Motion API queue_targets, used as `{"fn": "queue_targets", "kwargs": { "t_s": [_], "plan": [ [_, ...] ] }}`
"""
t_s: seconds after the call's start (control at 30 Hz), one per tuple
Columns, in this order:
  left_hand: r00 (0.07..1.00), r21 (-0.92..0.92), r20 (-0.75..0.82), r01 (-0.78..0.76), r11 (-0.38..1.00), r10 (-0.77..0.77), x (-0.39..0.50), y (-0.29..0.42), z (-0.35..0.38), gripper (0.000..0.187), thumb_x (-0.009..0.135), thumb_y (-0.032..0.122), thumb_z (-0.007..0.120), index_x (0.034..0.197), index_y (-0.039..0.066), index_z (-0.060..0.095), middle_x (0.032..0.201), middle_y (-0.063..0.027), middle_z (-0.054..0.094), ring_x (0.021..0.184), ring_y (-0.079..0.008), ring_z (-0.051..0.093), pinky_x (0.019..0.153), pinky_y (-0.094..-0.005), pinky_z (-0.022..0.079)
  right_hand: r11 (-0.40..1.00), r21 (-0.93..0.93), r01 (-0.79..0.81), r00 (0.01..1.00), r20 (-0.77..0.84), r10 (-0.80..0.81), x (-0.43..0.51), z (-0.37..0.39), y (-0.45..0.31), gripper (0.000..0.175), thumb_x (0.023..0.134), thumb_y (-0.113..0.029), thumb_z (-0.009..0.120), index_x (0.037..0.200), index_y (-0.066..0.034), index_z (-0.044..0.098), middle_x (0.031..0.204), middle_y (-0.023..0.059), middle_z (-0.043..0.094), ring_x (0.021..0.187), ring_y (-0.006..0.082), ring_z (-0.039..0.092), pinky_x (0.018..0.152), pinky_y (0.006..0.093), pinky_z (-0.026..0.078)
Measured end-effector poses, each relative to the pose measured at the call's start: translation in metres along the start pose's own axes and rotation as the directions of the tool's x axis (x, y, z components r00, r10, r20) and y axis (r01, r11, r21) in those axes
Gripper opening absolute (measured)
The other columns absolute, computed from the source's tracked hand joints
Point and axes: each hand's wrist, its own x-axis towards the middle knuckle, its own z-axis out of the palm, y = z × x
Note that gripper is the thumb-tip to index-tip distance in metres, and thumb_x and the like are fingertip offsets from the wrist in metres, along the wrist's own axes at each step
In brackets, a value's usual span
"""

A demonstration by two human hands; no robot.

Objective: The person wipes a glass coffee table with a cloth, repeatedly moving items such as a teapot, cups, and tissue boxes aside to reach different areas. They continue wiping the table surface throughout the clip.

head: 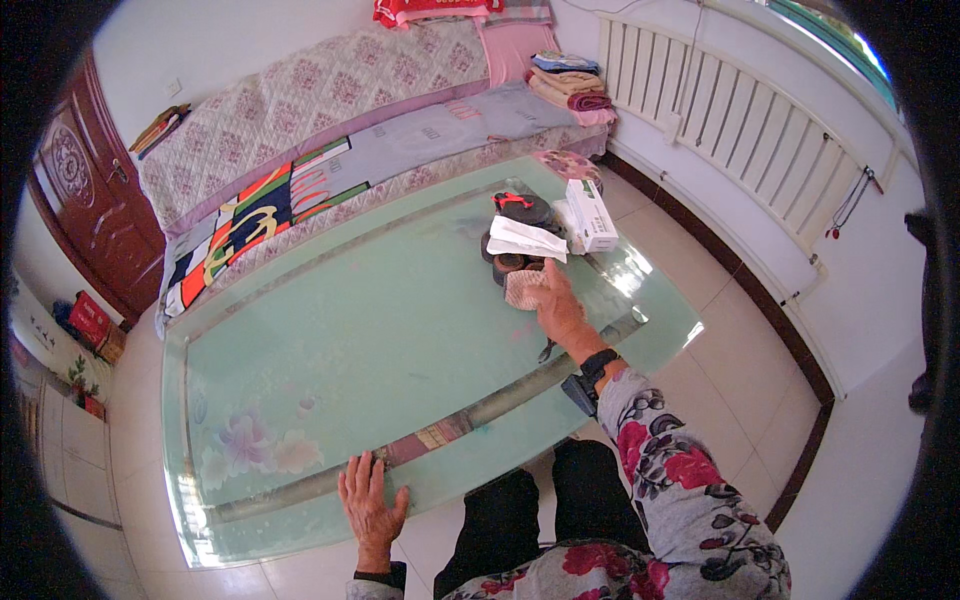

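My left hand rests palm down on the near edge of a glass-topped table, its fingers spread and holding nothing. My right arm reaches out over the table. At its end my right hand has its fingers on a light, textured cloth or pad; whether it grips this cannot be told. Just beyond are dark round containers, with folded white paper lying over part of the group. A dark round object with a red piece on it sits behind the paper.
A white printed box stands at the table's far right, next to clear plastic. A small dark object lies near my right wrist. Behind the table runs a quilt-covered sofa with folded textiles. A white radiator is on the right wall.
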Motion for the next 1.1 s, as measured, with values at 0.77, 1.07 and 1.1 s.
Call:
{"fn": "queue_targets", "kwargs": {
  "t_s": [0.77, 1.07, 1.1],
  "plan": [
    [1.000, -0.029, -0.012, 0.015, 0.999, -0.015, 0.001, 0.000, 0.003, 0.052, 0.070, 0.027, 0.067, 0.115, 0.003, 0.056, 0.132, -0.0141, 0.047, 0.127, -0.0336, 0.037, 0.106, -0.0502, 0.023, 0.996, 0.028, 0.088, 0.968, 0.233, -0.092, -0.041, -0.048, -0.037, 0.018, 0.068, -0.017, 0.062, 0.085, -0.0108, 0.065, 0.079, 0.0138, 0.060, 0.084, 0.0356, 0.054, 0.068, 0.0470, 0.044],
    [0.998, -0.016, 0.041, 0.051, 0.999, -0.050, 0.002, 0.003, -0.002, 0.050, 0.071, 0.021, 0.066, 0.116, 0.004, 0.055, 0.133, -0.0142, 0.046, 0.128, -0.0346, 0.037, 0.106, -0.0512, 0.023, 0.934, 0.119, -0.338, 0.938, -0.037, 0.344, 0.004, -0.031, -0.008, 0.018, 0.072, -0.022, 0.062, 0.079, -0.0055, 0.062, 0.085, 0.0172, 0.062, 0.081, 0.0365, 0.059, 0.073, 0.0439, 0.047],
    [0.999, -0.014, 0.033, 0.041, 0.999, -0.041, 0.002, 0.003, -0.002, 0.050, 0.071, 0.021, 0.067, 0.116, 0.004, 0.055, 0.133, -0.0143, 0.046, 0.128, -0.0348, 0.037, 0.106, -0.0514, 0.023, 0.907, 0.133, -0.401, 0.912, -0.040, 0.409, 0.006, -0.033, -0.006, 0.020, 0.073, -0.024, 0.063, 0.082, -0.0059, 0.062, 0.089, 0.0175, 0.063, 0.083, 0.0367, 0.059, 0.074, 0.0437, 0.047]
  ]
}}
